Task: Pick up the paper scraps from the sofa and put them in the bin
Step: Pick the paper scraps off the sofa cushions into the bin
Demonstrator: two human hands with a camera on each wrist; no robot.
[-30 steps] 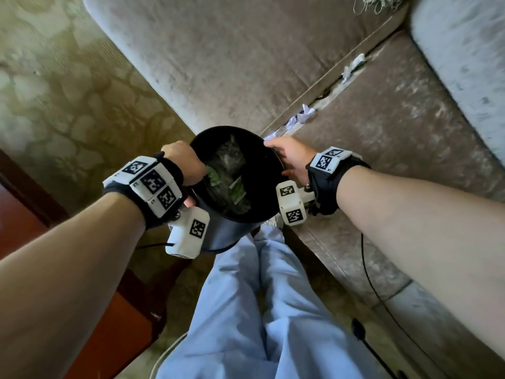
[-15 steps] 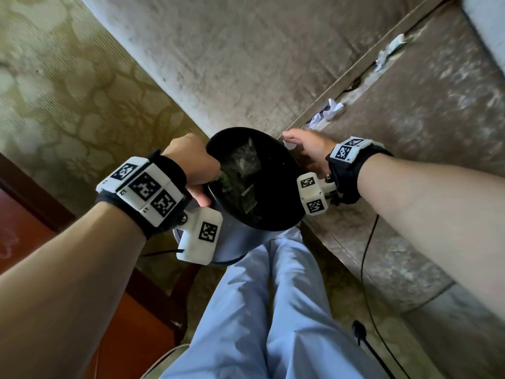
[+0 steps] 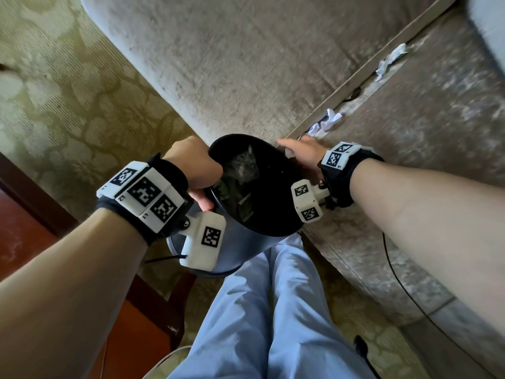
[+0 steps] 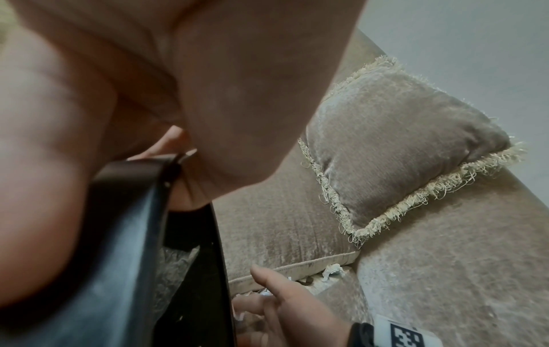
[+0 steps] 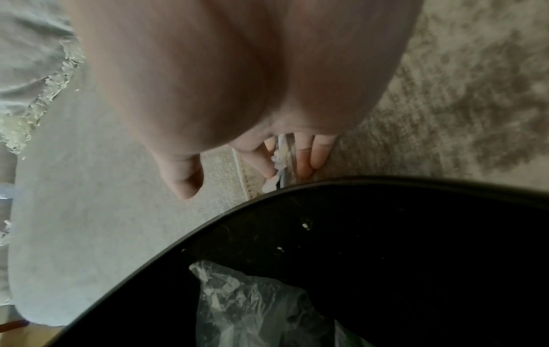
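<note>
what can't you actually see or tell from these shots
- Left hand fingers on the bin rim: in the left wrist view the palm fills the frame.
- Bin's lower contents: dark in head view; right wrist view shows only a plastic bag.
- Whether the right hand grips the paper scraps: blurred.

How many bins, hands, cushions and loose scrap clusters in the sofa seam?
Bin: 1
Hands: 2, left hand, right hand
Fringed cushion: 1
Scrap clusters: 2, near scrap cluster, far scrap cluster
Total: 6
</note>
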